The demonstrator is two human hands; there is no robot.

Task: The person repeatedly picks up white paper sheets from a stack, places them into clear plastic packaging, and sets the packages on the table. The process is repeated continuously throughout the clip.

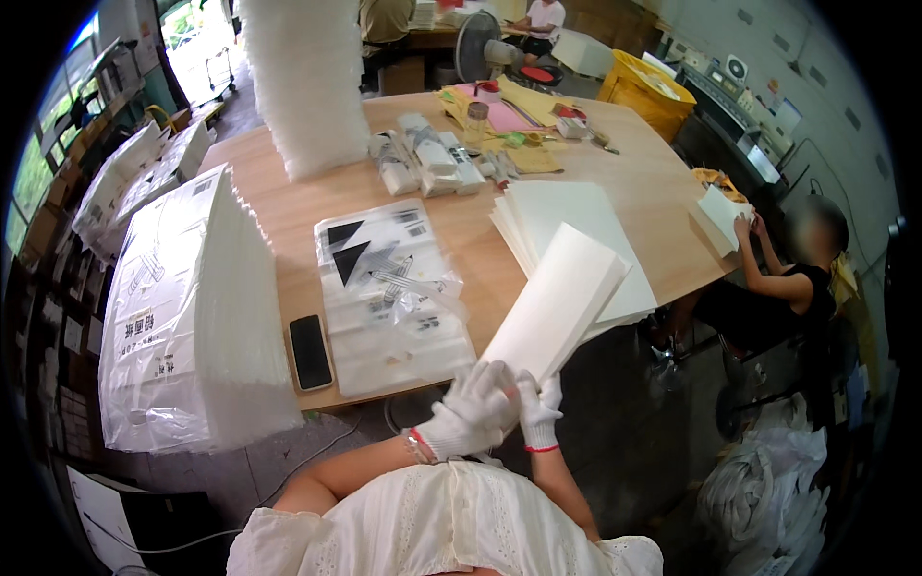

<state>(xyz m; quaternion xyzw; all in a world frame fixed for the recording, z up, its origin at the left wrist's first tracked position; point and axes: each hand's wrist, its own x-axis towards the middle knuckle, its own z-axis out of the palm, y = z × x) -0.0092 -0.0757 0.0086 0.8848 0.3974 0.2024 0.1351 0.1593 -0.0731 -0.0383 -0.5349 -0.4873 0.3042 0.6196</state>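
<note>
Both my hands wear white knitted gloves with red cuffs. A curved stack of white paper sheets slants up and to the right from them, over the table's near edge. My left hand is closed at the stack's lower left corner, its fingers bent over the edge. At the lower right corner my right hand grips the same sheets. Beyond the held stack lies a fanned pile of large white sheets. To the left is a flat pile of printed clear plastic bags.
A black phone lies beside the bags on the wooden table. Tall stacks of packed paper and white bags stand left and behind. Small wrapped packs sit mid-table. A seated co-worker handles paper at right.
</note>
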